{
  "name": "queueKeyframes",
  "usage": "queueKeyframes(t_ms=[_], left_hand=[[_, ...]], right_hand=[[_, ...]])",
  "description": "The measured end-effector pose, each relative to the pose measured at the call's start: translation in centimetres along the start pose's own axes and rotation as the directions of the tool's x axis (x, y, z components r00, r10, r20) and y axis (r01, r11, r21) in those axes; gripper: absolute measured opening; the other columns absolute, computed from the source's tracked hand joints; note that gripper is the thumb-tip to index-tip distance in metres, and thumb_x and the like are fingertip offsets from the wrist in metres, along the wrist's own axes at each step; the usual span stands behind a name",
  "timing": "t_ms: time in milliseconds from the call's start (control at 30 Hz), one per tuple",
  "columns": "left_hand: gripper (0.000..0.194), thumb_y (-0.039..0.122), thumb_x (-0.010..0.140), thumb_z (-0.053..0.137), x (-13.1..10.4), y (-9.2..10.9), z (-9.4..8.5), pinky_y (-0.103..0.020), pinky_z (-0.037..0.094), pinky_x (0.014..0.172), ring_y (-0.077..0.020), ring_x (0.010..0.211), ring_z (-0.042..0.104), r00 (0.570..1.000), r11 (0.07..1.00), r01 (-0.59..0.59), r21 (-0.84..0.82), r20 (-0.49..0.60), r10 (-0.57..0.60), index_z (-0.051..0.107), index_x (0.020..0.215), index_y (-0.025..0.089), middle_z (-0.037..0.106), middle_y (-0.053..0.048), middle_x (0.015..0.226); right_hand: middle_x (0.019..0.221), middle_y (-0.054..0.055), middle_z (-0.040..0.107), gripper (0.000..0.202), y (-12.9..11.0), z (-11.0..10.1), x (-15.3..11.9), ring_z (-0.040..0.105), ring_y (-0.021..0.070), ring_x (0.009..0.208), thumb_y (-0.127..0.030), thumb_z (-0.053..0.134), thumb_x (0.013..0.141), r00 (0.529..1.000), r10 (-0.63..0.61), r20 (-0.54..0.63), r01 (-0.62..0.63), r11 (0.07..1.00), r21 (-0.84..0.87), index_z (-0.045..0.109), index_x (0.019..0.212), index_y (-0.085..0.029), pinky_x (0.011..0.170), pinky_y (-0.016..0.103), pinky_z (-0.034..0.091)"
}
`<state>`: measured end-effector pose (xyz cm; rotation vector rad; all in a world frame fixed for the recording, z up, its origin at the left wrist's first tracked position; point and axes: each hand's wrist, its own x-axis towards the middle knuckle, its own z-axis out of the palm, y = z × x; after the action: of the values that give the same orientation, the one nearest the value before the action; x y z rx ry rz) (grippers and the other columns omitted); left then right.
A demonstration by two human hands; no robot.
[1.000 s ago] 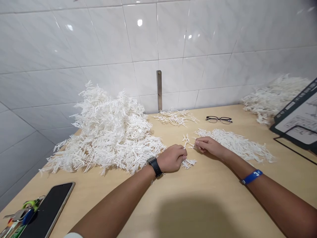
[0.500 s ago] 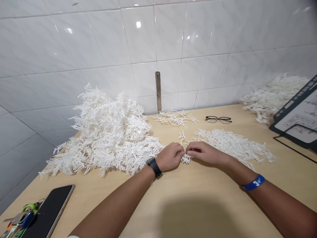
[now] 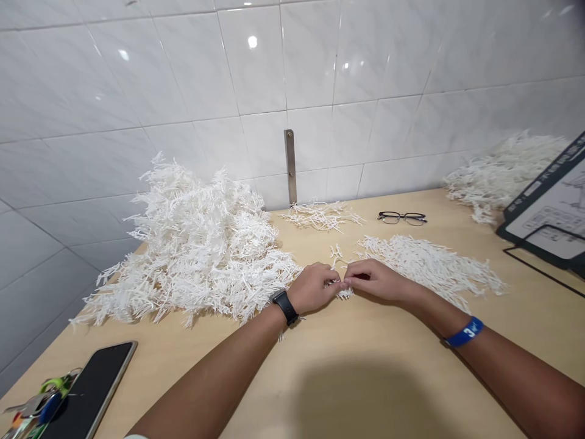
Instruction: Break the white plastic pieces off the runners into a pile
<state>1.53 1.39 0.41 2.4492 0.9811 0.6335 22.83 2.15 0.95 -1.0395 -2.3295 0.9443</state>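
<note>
My left hand, with a black watch at its wrist, is closed in a pinch at the middle of the table. Against its fingertips, my right hand pinches too, thumb and forefinger meeting. A white branched piece with thin strands pokes out below the fingers; the rest of it is hidden behind them. Just beyond the hands lie a few small white twig-like bits. A tall heap of white branched pieces rises beside my left hand. Behind my right hand spreads a flatter pile of white strands.
Thin white sticks lie by the wall near a metal bracket. Black-framed glasses rest at the back. Another white pile and a dark-edged printed board stand right. A phone and keys lie front left.
My fingertips have come together, the left ones shifting slightly right until they meet the right ones. The view has moved very slightly; the piles look the same.
</note>
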Motion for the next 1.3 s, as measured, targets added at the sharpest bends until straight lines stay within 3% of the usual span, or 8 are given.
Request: queueKeyframes(t_ms=[167, 367, 833, 1067, 1133, 1233, 1300], left_hand=[[0.034, 0.034, 0.097, 0.043, 0.0, 0.2, 0.1, -0.028, 0.042, 0.079, -0.0161, 0.079, 0.052, 0.994, 0.995, -0.101, -0.023, 0.043, 0.102, 0.059, 0.072, 0.019, 0.055, -0.003, 0.073], [0.019, 0.022, 0.092, 0.047, 0.3, 0.3, 0.9, -0.032, 0.042, 0.089, -0.0188, 0.092, 0.052, 0.989, 0.990, -0.142, 0.019, -0.044, 0.142, 0.060, 0.078, 0.020, 0.058, -0.005, 0.086], [0.024, 0.022, 0.094, 0.044, 0.6, 0.3, 0.5, -0.030, 0.043, 0.085, -0.0175, 0.086, 0.050, 0.983, 0.980, -0.181, -0.088, -0.037, 0.178, 0.051, 0.071, 0.019, 0.053, -0.005, 0.080], [0.023, 0.022, 0.092, 0.045, 0.5, 0.3, 0.5, -0.031, 0.045, 0.085, -0.0180, 0.087, 0.053, 0.985, 0.976, -0.171, -0.135, 0.002, 0.173, 0.049, 0.070, 0.019, 0.058, -0.005, 0.082], [0.022, 0.018, 0.090, 0.046, 0.3, 0.3, 0.4, -0.033, 0.046, 0.089, -0.0185, 0.093, 0.055, 0.985, 0.970, -0.170, -0.173, 0.000, 0.173, 0.048, 0.069, 0.019, 0.062, -0.006, 0.089], [0.021, 0.015, 0.088, 0.047, -0.2, 0.5, 0.0, -0.034, 0.043, 0.099, -0.0192, 0.106, 0.055, 0.985, 0.960, -0.162, -0.230, 0.017, 0.171, 0.051, 0.068, 0.019, 0.064, -0.007, 0.108], [0.020, 0.018, 0.090, 0.048, -0.4, 0.5, -0.2, -0.034, 0.043, 0.100, -0.0194, 0.108, 0.056, 0.988, 0.958, -0.150, -0.244, 0.008, 0.157, 0.053, 0.070, 0.019, 0.064, -0.008, 0.113]], right_hand=[[0.064, 0.001, 0.056, 0.032, -0.3, -0.2, 0.1, 0.048, 0.0128, 0.062, -0.036, 0.050, 0.090, 0.999, -0.030, 0.037, 0.028, 0.998, 0.047, 0.061, 0.068, -0.016, 0.060, 0.025, 0.036], [0.060, -0.001, 0.048, 0.037, 0.3, -0.2, 0.5, 0.042, 0.0123, 0.060, -0.040, 0.048, 0.091, 1.000, 0.020, 0.021, -0.021, 0.998, 0.066, 0.058, 0.066, -0.016, 0.057, 0.025, 0.031], [0.059, -0.002, 0.042, 0.042, 0.7, -0.1, 0.8, 0.035, 0.0106, 0.058, -0.048, 0.056, 0.087, 0.999, 0.048, -0.009, -0.043, 0.953, 0.300, 0.054, 0.061, -0.015, 0.056, 0.026, 0.028], [0.063, 0.000, 0.050, 0.039, 1.0, 0.2, 0.7, 0.041, 0.0118, 0.060, -0.049, 0.060, 0.084, 0.994, 0.065, 0.086, -0.097, 0.880, 0.465, 0.060, 0.068, -0.014, 0.058, 0.028, 0.031], [0.059, -0.001, 0.046, 0.038, 1.4, -0.3, 0.6, 0.037, 0.0109, 0.056, -0.049, 0.063, 0.081, 0.992, 0.117, 0.038, -0.121, 0.858, 0.499, 0.055, 0.064, -0.016, 0.056, 0.027, 0.029], [0.053, -0.005, 0.034, 0.042, 2.1, -1.9, 0.2, 0.027, 0.0097, 0.050, -0.051, 0.063, 0.079, 0.952, 0.249, -0.180, -0.126, 0.851, 0.510, 0.044, 0.058, -0.020, 0.050, 0.027, 0.023], [0.052, -0.005, 0.032, 0.045, 2.2, -2.9, -0.1, 0.025, 0.0103, 0.050, -0.053, 0.056, 0.083, 0.920, 0.259, -0.294, -0.105, 0.885, 0.454, 0.038, 0.057, -0.021, 0.050, 0.028, 0.022]])
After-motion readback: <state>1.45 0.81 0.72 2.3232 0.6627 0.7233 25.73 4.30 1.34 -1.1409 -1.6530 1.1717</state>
